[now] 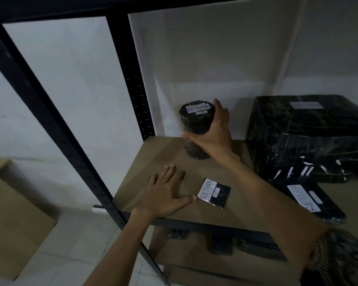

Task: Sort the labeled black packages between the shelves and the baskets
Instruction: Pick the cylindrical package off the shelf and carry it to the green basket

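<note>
A black cylinder package with a white RETURN label on top stands upright at the back left of the brown shelf board. My right hand wraps around its right side, thumb across the front. My left hand lies flat on the board with fingers spread. Its thumb tip touches a small flat black package labelled RETURN. Another flat black RETURN package lies at the front right of the board.
A large black wrapped box fills the right of the shelf, with a flat black bundle in front of it. Black metal uprights frame the shelf. More black packages sit on the lower shelf. A cardboard box stands on the floor left.
</note>
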